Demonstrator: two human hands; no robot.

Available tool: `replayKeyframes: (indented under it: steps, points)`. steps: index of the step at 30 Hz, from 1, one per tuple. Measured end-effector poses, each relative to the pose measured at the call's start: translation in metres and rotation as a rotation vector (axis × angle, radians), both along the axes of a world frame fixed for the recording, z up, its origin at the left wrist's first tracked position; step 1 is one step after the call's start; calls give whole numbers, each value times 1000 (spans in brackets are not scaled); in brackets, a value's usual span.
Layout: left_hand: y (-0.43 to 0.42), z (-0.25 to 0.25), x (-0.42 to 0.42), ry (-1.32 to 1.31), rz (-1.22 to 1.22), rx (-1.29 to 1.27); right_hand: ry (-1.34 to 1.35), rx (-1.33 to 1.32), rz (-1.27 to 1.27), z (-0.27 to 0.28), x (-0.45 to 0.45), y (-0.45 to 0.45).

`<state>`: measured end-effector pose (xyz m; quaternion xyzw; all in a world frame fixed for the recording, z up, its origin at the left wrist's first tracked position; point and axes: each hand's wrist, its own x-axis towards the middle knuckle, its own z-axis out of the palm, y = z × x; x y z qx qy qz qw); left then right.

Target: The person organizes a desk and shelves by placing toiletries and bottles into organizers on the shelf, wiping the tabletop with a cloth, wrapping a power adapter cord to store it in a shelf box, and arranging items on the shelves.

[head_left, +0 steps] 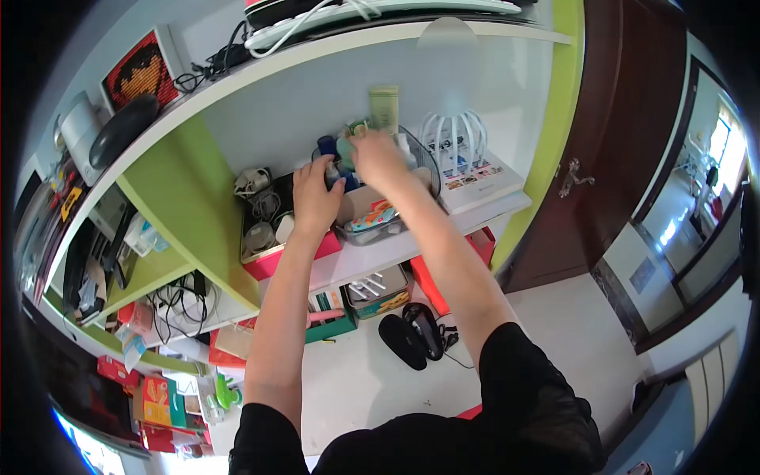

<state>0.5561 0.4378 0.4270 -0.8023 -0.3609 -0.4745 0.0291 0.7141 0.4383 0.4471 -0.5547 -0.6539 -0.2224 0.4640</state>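
Note:
Both my hands reach into the middle shelf. My right hand (380,162) is over the clear basket (434,168), closed around a pale green item (345,150) that is partly hidden and blurred. My left hand (315,194) is at the basket's left side, fingers apart, near a dark blue bottle cap (326,145); whether it touches anything is unclear. A colourful packet (372,218) lies at the front of the basket. Behind stands a light green box (384,109). The red box (271,261) with cables and small jars is left of the basket.
A white rack (455,142) stands on a white box (484,186) at the right. Below are a green box (331,326), a tin (381,301) and an open black case (412,336). A brown door (625,111) is at the right, with cluttered shelves at the left.

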Motion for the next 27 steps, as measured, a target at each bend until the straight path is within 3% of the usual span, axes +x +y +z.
replayKeyframes:
  steps: [6, 9, 10, 13, 15, 17, 19, 21, 23, 27]
  points:
    - [-2, 2, 0, 75, 35, -30, 145, 97, 88, -14, -4, -3]
    - [-7, 4, 4, 26, 48, -34, 408, 410, 226, -12, -1, 0]
    - [-9, 5, 4, 55, 59, -21, 554, 354, 310, -9, 4, -8]
    - [-10, 4, 2, -14, -5, 49, 605, 603, 268, 5, 19, -45]
    - [-29, 11, -6, -58, -61, 121, 625, 620, 136, 3, 40, -73]
    - [-55, 11, -20, -115, -103, 157, 872, 621, 139, -7, 59, -112]
    - [-98, 7, -34, -194, -156, 213, 811, 677, 127, -27, 93, -146]
    - [-137, -26, -52, -193, -229, 194, 513, 683, -324, -64, 140, -157]
    - [-152, -75, -62, -14, -438, 150, 463, 475, -417, -112, 160, -155]
    - [-166, -112, -48, 209, -136, 126, 108, 396, -397, -147, 114, -147]
